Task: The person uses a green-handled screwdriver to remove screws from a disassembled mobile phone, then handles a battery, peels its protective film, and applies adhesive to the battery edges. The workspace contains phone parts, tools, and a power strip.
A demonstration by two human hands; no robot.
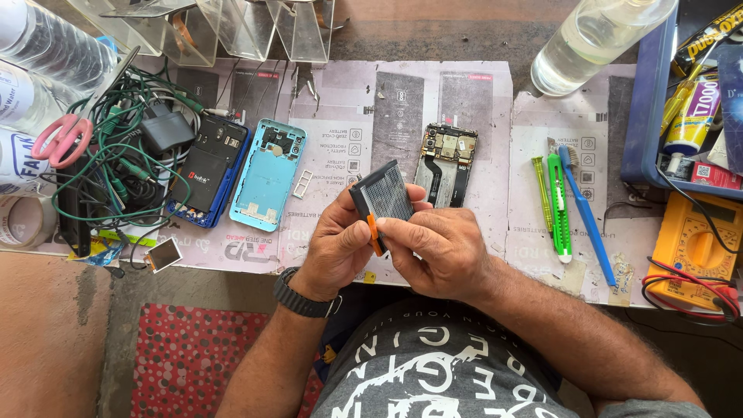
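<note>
Both hands up over the near table edge, mid frame. Left hand (338,246) grips a dark flat phone part (382,195) by its lower left side, tilted, upper end toward the bench. Right hand (436,246) closes in from the right, fingers curled, pinching a thin orange pry tool (374,234) against the part's lower edge. Black watch (303,297) on left wrist. Behind the part, partly blocked by it: a bare circuit board w/ ribbon cables (445,159). Left of that, a light blue phone back shell (268,174), next to it a dark phone body in a blue frame (211,170) w/ a red-and-white label on its black battery. Small metal SIM tray (303,183) betw shell and hands. Far left: tangle of green and black wires (116,166), pink-handled scissors (68,133), clear bottles cut off at the edge, roll of tape (22,220) half out of frame. Tiny loose screen (164,255) at table edge. Right side: green utility knife (559,206), thin green stick beside it, blue toothbrush (586,213), all lying roughly parallel. Yellow multimeter (693,244) w/ red and black leads, lower right, cut off. Blue tray (646,116) top right holds glue tubes, mostly out of frame. Clear bottle (592,39) top, cap end cut off. Mat is printed paper sheets, print upside down, too small to make out. Clear plastic bins top left, contents unclear.
</note>
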